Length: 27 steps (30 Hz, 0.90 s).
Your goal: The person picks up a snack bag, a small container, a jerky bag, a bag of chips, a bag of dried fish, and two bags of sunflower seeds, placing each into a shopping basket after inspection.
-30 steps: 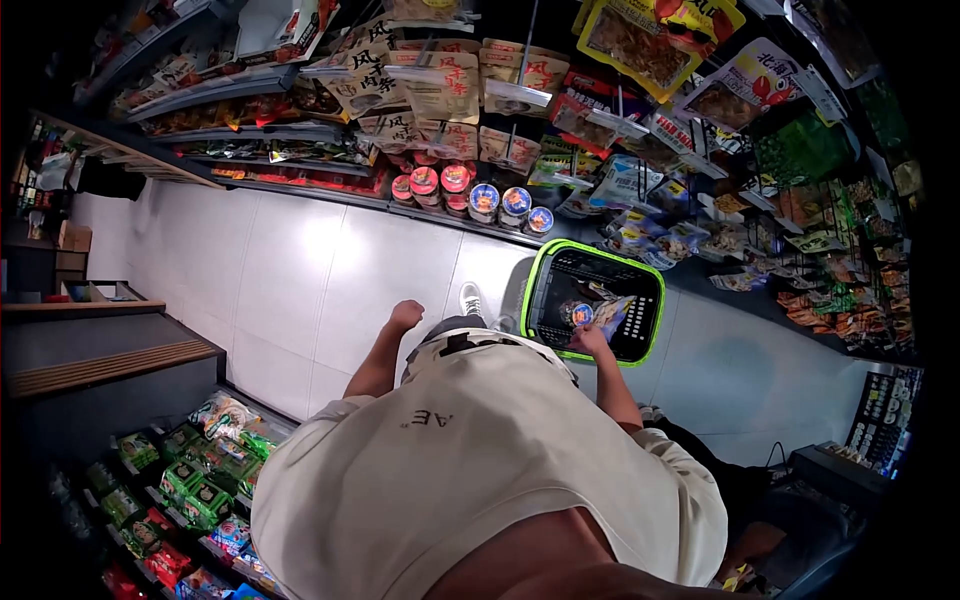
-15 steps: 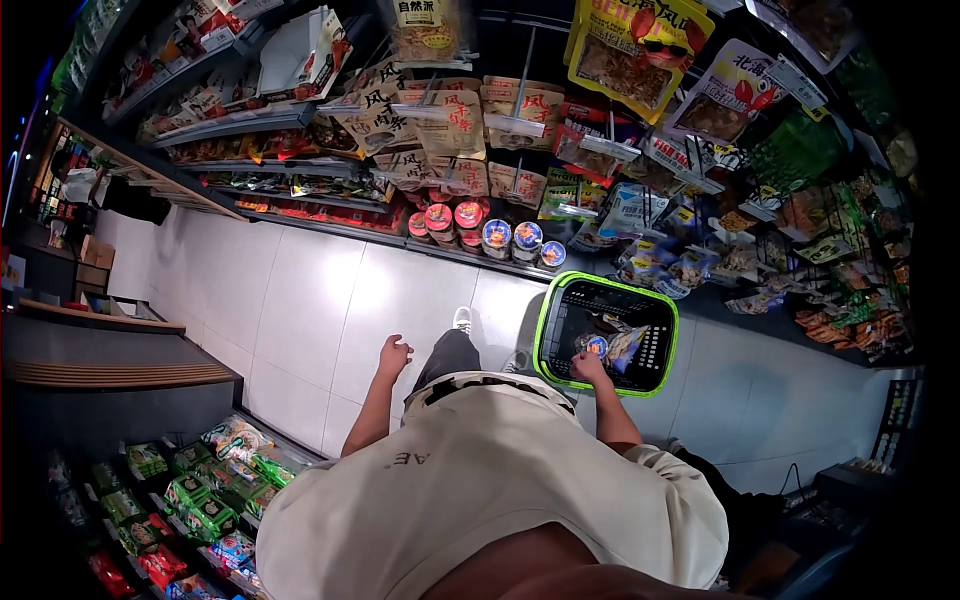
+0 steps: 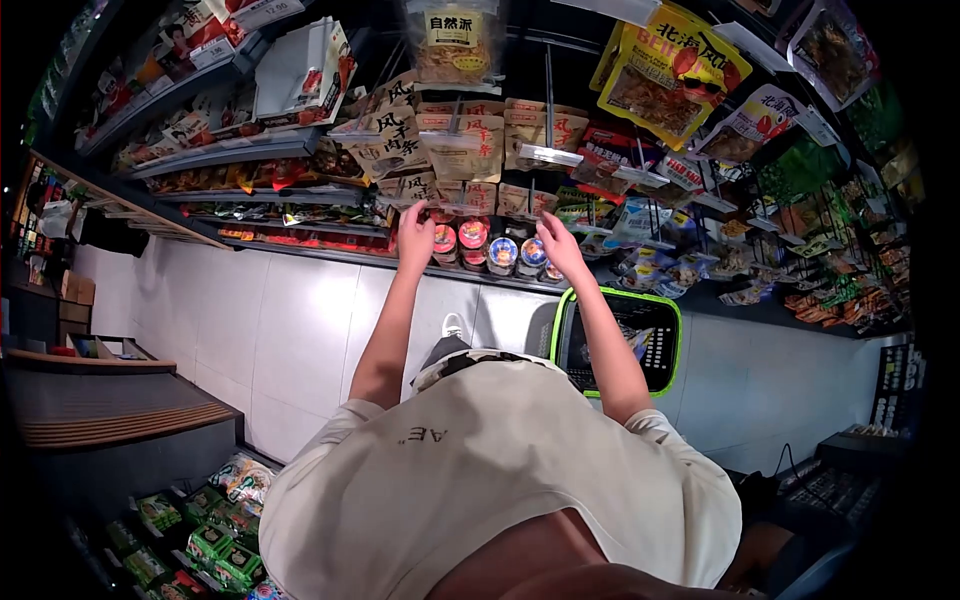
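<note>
Both of my arms reach forward to the snack shelf. My left hand is at the left of the red-lidded tubs, its fingers stretched up by the lower tan snack pouches. My right hand is above the right end of the blue-lidded tubs, fingers extended, with nothing visible in it. Its fingertips are near a small tan pouch on a hook. Whether either hand touches a pouch or tub is hard to tell. Beneath my right forearm, a black shopping basket with a green rim stands on the floor, partly hidden.
A blue-and-tan packet lies inside the basket. Hanging above are a yellow snack bag and a clear-fronted pouch. Pale floor tiles run along the shelf. Green packets fill a display at lower left.
My right hand has left the inside of the basket and moved up to the blue-lidded tubs. My left hand has risen from beside my leg to the shelf. The view has shifted slightly.
</note>
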Motion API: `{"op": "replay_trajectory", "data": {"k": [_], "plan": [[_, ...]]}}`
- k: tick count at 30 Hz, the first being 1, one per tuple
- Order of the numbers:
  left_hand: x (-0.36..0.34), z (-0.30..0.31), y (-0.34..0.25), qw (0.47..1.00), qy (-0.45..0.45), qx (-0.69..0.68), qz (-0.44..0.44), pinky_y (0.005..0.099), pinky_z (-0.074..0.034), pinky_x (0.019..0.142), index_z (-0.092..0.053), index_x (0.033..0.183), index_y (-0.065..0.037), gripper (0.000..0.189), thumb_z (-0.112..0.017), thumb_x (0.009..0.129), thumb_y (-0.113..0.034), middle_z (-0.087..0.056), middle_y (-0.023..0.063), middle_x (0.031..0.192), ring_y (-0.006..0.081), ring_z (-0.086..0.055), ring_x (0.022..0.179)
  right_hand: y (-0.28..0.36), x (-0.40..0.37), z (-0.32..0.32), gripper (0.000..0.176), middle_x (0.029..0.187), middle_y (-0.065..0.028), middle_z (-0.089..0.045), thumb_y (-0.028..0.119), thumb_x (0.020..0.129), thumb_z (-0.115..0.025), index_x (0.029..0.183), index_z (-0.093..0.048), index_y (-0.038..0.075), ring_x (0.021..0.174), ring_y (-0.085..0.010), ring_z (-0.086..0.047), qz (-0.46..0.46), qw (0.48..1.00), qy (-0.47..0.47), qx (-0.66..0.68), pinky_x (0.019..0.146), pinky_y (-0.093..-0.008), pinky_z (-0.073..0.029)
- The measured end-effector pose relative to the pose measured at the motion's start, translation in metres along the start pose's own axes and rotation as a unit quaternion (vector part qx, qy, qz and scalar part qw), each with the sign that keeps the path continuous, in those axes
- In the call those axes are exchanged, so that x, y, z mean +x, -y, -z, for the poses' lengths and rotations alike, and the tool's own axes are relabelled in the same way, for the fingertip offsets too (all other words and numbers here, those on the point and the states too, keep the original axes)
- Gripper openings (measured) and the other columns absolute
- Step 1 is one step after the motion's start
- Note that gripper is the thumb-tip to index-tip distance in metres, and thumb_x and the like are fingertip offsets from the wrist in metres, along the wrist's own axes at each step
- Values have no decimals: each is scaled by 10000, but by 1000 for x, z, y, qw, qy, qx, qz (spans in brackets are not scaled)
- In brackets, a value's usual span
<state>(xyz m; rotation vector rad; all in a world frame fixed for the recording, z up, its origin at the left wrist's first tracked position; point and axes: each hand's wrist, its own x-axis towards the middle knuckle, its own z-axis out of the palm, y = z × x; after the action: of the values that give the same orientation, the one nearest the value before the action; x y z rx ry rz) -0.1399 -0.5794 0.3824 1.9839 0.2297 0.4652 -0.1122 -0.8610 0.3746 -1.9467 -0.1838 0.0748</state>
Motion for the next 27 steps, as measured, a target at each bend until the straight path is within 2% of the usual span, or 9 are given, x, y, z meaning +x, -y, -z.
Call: {"op": "replay_trajectory", "data": {"k": [4, 8, 10, 12, 13, 16, 19, 23, 27], "plan": [[57, 4, -21, 999, 32, -13, -6, 275, -422, 659, -376, 1174, 13, 461, -471, 726, -41, -428, 160, 1097, 183, -493, 674, 53, 51, -37, 492, 1171, -201, -438, 227, 822, -465, 1222, -318, -19, 1082, -265, -443, 52, 997, -18, -54, 886, -284, -344], [100, -12, 9, 987, -30, 111, -111, 306, -415, 690, -263, 1233, 43, 572, -504, 732, -93, -448, 188, 1076, 203, -493, 679, 73, 100, -63, 550, 1203, -254, -378, 225, 793, -480, 1225, -284, -53, 1113, -322, -397, 101, 977, -102, -160, 928, -319, -309], [111, -9, -9, 993, -3, 106, -57, 312, -415, 699, -264, 1232, 40, 569, -503, 736, -103, -444, 205, 1097, 227, -502, 700, 78, 115, -70, 553, 1207, -257, -372, 221, 791, -478, 1224, -280, -61, 1128, -331, -375, 57, 977, -123, -162, 936, -320, -300], [124, -7, -20, 998, 61, 35, 0, 392, -334, 884, -227, 1244, 19, 573, -483, 753, -129, -364, 249, 1177, 384, -385, 1061, 75, 135, -75, 548, 1213, -242, -377, 214, 794, -482, 1221, -280, -63, 1137, -318, -372, 42, 982, -151, -107, 937, -314, -297], [129, -11, -15, 997, 69, 27, -11, 391, -332, 887, -222, 1248, 13, 565, -466, 760, -133, -366, 258, 1176, 386, -379, 1070, 72, 139, -78, 522, 1171, -233, -410, 229, 794, -478, 1211, -300, -28, 1077, -339, -415, 56, 979, -163, -110, 899, -340, -346], [143, -24, 1, 993, 9, 98, -69, 325, -382, 830, -267, 1228, 29, 528, -468, 758, -101, -412, 222, 1163, 301, -488, 976, 60, 148, -78, 447, 1142, -210, -439, 208, 805, -474, 1183, -349, 4, 1041, -327, -448, 51, 979, -169, -101, 870, -342, -366], [151, -27, 5, 997, 27, 48, -45, 327, -349, 887, -271, 1227, 25, 491, -443, 787, -108, -410, 218, 1173, 322, -429, 1069, 49, 157, -79, 378, 1103, -195, -464, 189, 816, -463, 1149, -387, 27, 999, -324, -473, 96, 977, -179, -64, 842, -348, -380], [152, -30, 6, 999, -2, -2, -40, 335, -376, 835, -380, 1155, 7, 362, -424, 821, -126, -470, 210, 1105, 327, -472, 994, 41, 165, -78, 338, 1062, -200, -482, 189, 820, -464, 1112, -417, 24, 982, -327, -477, 97, 978, -163, -85, 836, -348, -382], [147, -23, 4, 999, -5, -33, -37, 311, -404, 688, -493, 971, -3, 204, -428, 849, -153, -553, 138, 836, 222, -518, 757, 55, 153, -77, 240, 932, -189, -516, 181, 805, -486, 974, -480, 10, 899, -334, -494, 142, 955, -225, -131, 776, -361, -396]]}}
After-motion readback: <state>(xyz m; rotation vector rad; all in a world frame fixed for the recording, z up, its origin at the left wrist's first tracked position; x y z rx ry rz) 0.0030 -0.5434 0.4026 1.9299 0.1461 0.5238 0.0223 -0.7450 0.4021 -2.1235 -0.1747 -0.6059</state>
